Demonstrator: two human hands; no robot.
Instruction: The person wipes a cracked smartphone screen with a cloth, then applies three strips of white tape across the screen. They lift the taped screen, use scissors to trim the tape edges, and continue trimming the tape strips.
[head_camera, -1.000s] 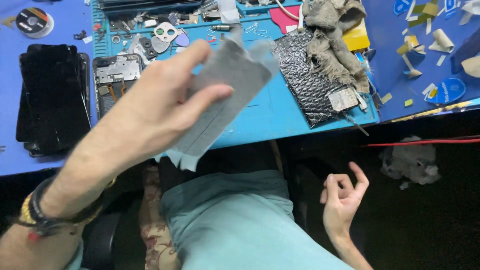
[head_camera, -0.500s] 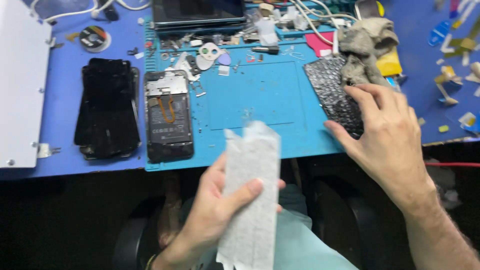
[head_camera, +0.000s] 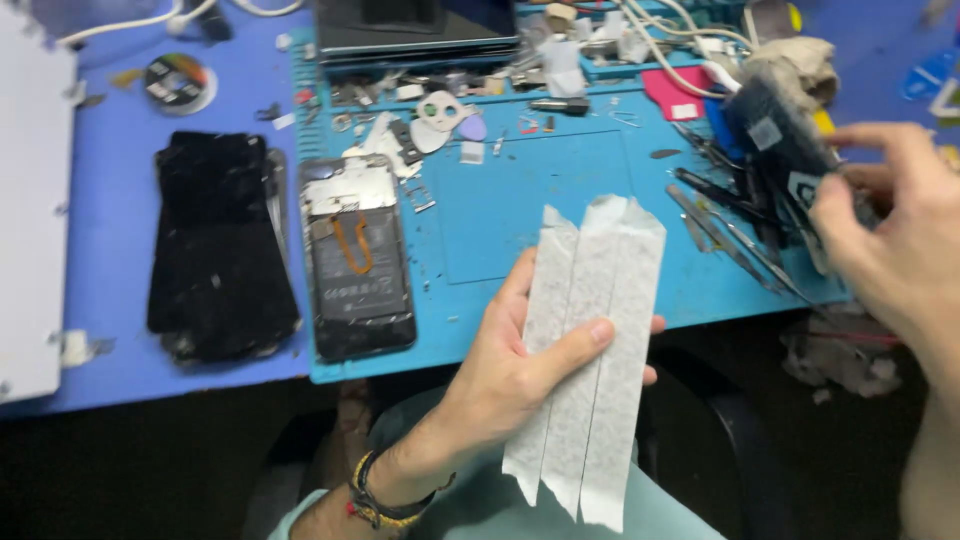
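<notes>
My left hand (head_camera: 520, 365) grips a long white taped panel (head_camera: 590, 350), made of three overlapping strips, held upright over the near edge of the blue work mat (head_camera: 520, 210). My right hand (head_camera: 890, 250) is at the right edge, blurred, fingers pinching a dark textured cloth-like pad (head_camera: 780, 135) lifted above the mat. An opened phone body (head_camera: 358, 268) with exposed insides lies on the mat to the left of the left hand.
A cracked black screen panel (head_camera: 215, 245) lies on the blue table left of the mat. Tweezers and thin tools (head_camera: 730, 225), small parts (head_camera: 440, 110), a tape roll (head_camera: 178, 82), a white board (head_camera: 30, 220) and a grey rag (head_camera: 795, 62) surround the mat.
The left hand has turned the white panel more upright and nearer the mat. The right hand has lifted the dark pad off the mat toward the right.
</notes>
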